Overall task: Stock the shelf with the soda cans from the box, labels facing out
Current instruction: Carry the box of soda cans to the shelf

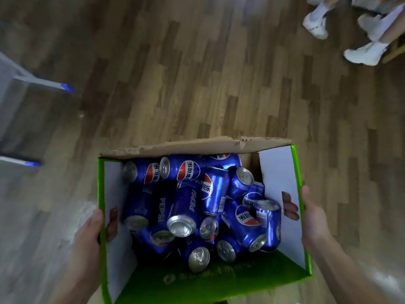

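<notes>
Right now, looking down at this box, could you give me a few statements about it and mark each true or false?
1. Both hands, left hand and right hand, grip the box. True.
2. The cans stand upright in neat rows. False: they lie jumbled.
3. The cans are red. False: they are blue.
4. The floor is wood-patterned. True.
5. White shoes show at top right. True.
</notes>
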